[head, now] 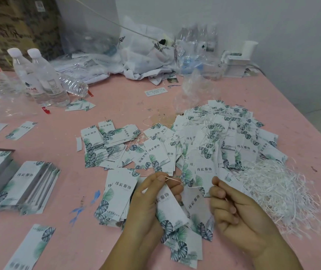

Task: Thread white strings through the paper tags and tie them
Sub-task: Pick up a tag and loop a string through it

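Note:
My left hand [152, 199] holds a white paper tag [172, 206] printed with green leaves, its thumb and fingers pinching a thin white string [172, 179] at the tag's top end. My right hand [233, 207] pinches the other end of that string between thumb and forefinger, close to the right of the tag. A tangled heap of loose white strings [276, 190] lies just right of my right hand. Many tags with strings through them are piled behind the hands [224, 137]. More tags without strings lie under and left of my hands [116, 193].
Neat stacks of tags [25, 184] sit at the left on the pink table [62, 191]. Two upright water bottles [40, 75] and one lying bottle stand far left. Plastic bags [146, 49], more bottles and a white box [237, 63] crowd the back by the wall.

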